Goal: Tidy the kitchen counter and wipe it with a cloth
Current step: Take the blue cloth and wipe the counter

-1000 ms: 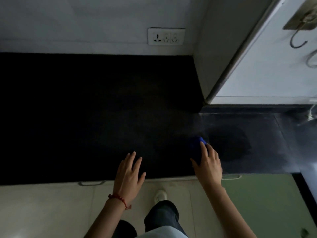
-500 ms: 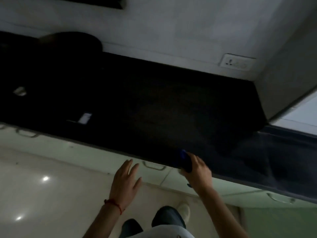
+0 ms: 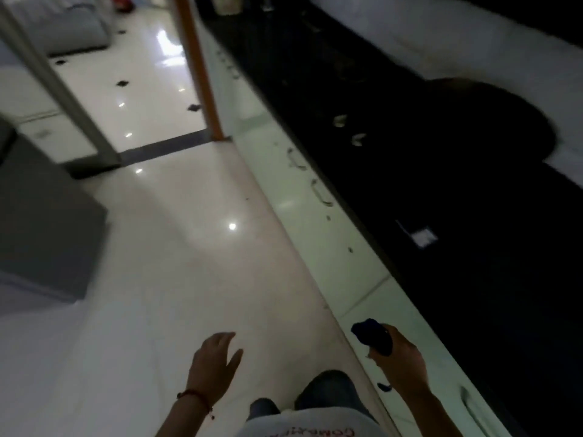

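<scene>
The black kitchen counter (image 3: 473, 263) runs along the right side, very dark. My right hand (image 3: 400, 361) is closed around a bunched dark blue cloth (image 3: 372, 334), held off the counter in front of the pale cabinet fronts. My left hand (image 3: 214, 364) hangs over the floor with fingers spread and nothing in it; a red thread bracelet circles its wrist. On the counter lie a small white packet (image 3: 424, 236) and two small pale scraps (image 3: 348, 129). A large dark round object (image 3: 492, 121) sits against the wall farther along.
Pale cabinet doors (image 3: 315, 222) with metal handles stand below the counter. Glossy white floor (image 3: 176, 247) stretches left to a doorway with an orange-brown frame (image 3: 198, 67). A grey appliance (image 3: 41, 222) stands at the left. My legs show at the bottom.
The view has swung left along the counter toward the doorway. My right hand has lifted the blue cloth off the counter edge; my left hand has dropped away over the floor.
</scene>
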`<act>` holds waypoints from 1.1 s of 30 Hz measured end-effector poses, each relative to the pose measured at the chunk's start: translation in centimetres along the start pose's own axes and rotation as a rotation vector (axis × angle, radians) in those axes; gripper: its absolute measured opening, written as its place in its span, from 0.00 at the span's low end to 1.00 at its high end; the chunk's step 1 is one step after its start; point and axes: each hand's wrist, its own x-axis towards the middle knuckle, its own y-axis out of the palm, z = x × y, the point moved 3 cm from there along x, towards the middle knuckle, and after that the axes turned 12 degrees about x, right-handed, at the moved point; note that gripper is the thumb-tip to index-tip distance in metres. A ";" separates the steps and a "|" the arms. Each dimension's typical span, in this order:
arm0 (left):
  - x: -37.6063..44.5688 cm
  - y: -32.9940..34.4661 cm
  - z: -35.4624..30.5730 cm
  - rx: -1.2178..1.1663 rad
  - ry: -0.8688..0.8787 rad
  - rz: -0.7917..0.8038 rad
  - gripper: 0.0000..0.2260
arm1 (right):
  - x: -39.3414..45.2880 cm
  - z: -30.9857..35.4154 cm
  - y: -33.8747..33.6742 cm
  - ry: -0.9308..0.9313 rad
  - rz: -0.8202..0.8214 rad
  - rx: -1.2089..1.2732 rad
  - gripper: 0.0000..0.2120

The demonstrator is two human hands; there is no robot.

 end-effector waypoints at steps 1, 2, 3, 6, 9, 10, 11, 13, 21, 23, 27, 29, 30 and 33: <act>0.2 -0.1 0.7 -0.034 -0.052 0.003 0.17 | 1.0 1.0 0.7 0.008 0.019 0.004 0.11; 0.6 -0.3 1.2 -0.063 -0.090 0.019 0.18 | 2.1 1.8 1.5 0.009 0.040 0.005 0.15; 1.3 -0.4 1.8 -0.094 -0.121 0.023 0.19 | 3.3 2.4 2.4 0.010 0.079 -0.013 0.18; 4.0 -1.5 3.4 -0.224 -0.207 0.052 0.19 | 7.2 4.5 4.5 0.014 0.144 -0.093 0.22; 7.6 -3.1 5.8 -0.365 -0.331 0.081 0.17 | 11.0 7.4 6.5 0.047 0.210 -0.048 0.23; 8.8 -3.7 6.8 -0.408 -0.379 0.086 0.16 | 12.5 8.5 7.1 0.059 0.232 -0.034 0.22; 10.0 -4.3 7.7 -0.452 -0.429 0.098 0.15 | 14.0 9.6 7.7 0.064 0.253 -0.037 0.22; 12.1 -5.3 9.6 -0.519 -0.523 0.123 0.14 | 17.1 12.4 8.9 0.038 0.297 -0.076 0.22; 17.6 -7.8 17.5 -0.845 -0.849 0.094 0.07 | 27.6 27.8 15.9 -0.146 0.482 -0.252 0.20; 18.4 -7.8 19.7 -0.921 -0.934 0.079 0.08 | 29.8 31.6 18.3 -0.170 0.497 -0.259 0.18; 21.0 -7.6 25.1 -1.008 -1.065 0.121 0.11 | 33.9 38.8 23.5 -0.171 0.504 -0.236 0.15; 23.2 -8.6 27.9 -1.016 -1.080 0.141 0.11 | 35.6 42.1 25.7 -0.157 0.491 -0.221 0.13; 24.5 -9.4 29.4 -1.024 -1.089 0.152 0.11 | 36.3 43.5 26.6 -0.148 0.481 -0.218 0.12; 29.1 -12.6 33.7 -1.033 -1.088 0.216 0.10 | 38.4 46.5 28.5 -0.087 0.449 -0.211 0.12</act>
